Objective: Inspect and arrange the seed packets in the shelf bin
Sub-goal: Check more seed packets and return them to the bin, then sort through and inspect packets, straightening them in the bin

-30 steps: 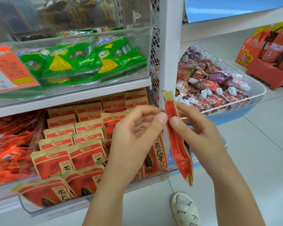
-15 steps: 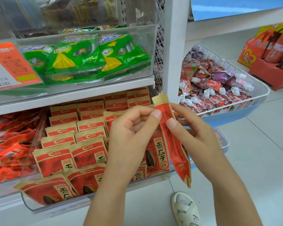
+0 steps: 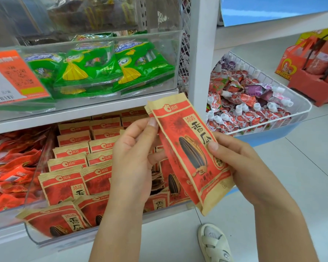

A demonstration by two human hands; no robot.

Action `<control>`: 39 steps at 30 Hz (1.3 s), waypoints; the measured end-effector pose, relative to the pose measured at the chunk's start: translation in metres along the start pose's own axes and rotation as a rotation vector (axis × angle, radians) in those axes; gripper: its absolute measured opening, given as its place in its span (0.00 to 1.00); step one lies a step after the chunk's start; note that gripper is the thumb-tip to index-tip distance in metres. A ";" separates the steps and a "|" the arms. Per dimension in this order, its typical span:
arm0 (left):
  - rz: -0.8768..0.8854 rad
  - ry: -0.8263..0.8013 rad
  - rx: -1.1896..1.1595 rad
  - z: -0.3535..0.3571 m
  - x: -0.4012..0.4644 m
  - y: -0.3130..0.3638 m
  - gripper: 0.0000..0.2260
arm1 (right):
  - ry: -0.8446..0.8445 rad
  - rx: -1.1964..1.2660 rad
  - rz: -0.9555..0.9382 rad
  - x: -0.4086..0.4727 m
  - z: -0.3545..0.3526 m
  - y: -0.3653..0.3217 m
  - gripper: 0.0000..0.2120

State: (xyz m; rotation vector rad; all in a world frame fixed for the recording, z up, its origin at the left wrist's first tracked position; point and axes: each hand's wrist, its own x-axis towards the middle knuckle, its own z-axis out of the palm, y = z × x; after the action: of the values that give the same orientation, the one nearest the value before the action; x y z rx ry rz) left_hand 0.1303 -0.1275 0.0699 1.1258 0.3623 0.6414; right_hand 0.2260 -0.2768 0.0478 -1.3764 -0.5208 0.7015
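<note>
Facing the camera, a flat red-and-tan paper seed packet (image 3: 189, 152) is held tilted in front of the clear plastic shelf bin (image 3: 110, 237). The left hand (image 3: 133, 159) pinches its upper left edge; the right hand (image 3: 240, 167) grips its right side, thumb on the front. A second packet edge shows behind it. Rows of matching packets (image 3: 74, 163) fill the bin, partly hidden by the left hand.

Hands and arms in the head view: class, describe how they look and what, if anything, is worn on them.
Both forearms are bare up to the frame edge, with no sleeves in view. The left hand and right hand wear no gloves, and no rings, watch or bracelet show. The visible thumbnails are short and plain, without coloured polish. No markings are visible.
</note>
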 end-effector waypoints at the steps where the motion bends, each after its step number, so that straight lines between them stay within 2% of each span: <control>1: -0.006 -0.012 0.008 -0.001 0.000 0.000 0.07 | 0.007 0.028 0.000 0.001 -0.001 0.000 0.14; 5: -0.088 -0.028 0.061 -0.006 0.003 0.001 0.15 | 0.077 0.099 -0.042 0.003 -0.001 0.001 0.15; 8: -0.153 -0.146 0.270 -0.009 0.003 0.003 0.21 | 0.156 0.092 -0.108 0.005 0.002 0.002 0.18; 10: -0.119 -0.213 0.391 -0.008 0.001 0.003 0.17 | 0.181 0.079 -0.152 0.006 0.005 0.003 0.20; 14: 0.056 -0.209 0.500 -0.010 -0.001 0.003 0.10 | 0.174 0.005 -0.218 0.006 0.008 0.006 0.19; 17: 0.097 -0.194 0.654 -0.016 -0.002 0.006 0.07 | 0.156 -0.083 -0.231 0.008 0.006 0.009 0.14; 20: 0.116 -0.178 0.894 -0.024 -0.002 0.008 0.05 | 0.161 -0.309 -0.188 0.011 0.006 0.015 0.11; 23: 0.049 -0.207 1.119 -0.029 0.001 0.007 0.02 | 0.200 -0.732 -0.118 0.013 0.000 0.020 0.14; 25: 0.011 -0.217 1.183 -0.027 0.002 0.005 0.03 | 0.165 -0.894 -0.081 0.012 -0.006 0.019 0.13; 29: 0.166 -0.177 1.262 -0.020 0.000 0.005 0.21 | 0.046 -1.072 -0.003 0.011 -0.014 0.021 0.13; 31: 0.220 -0.250 1.437 -0.013 0.003 0.009 0.22 | 0.022 -1.093 0.036 0.014 -0.013 0.025 0.12; 35: 0.144 -0.404 1.780 0.003 0.015 0.008 0.17 | 0.018 -1.124 0.057 0.018 -0.009 0.029 0.13; 39: 0.276 -0.578 1.987 0.021 0.026 0.001 0.14 | 0.024 -1.083 0.056 0.017 -0.010 0.030 0.14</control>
State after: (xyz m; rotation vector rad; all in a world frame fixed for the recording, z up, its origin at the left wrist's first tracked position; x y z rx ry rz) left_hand 0.1616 -0.1257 0.0808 3.1885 0.2622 -0.0768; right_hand 0.2405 -0.2698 0.0155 -2.4035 -0.9087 0.4313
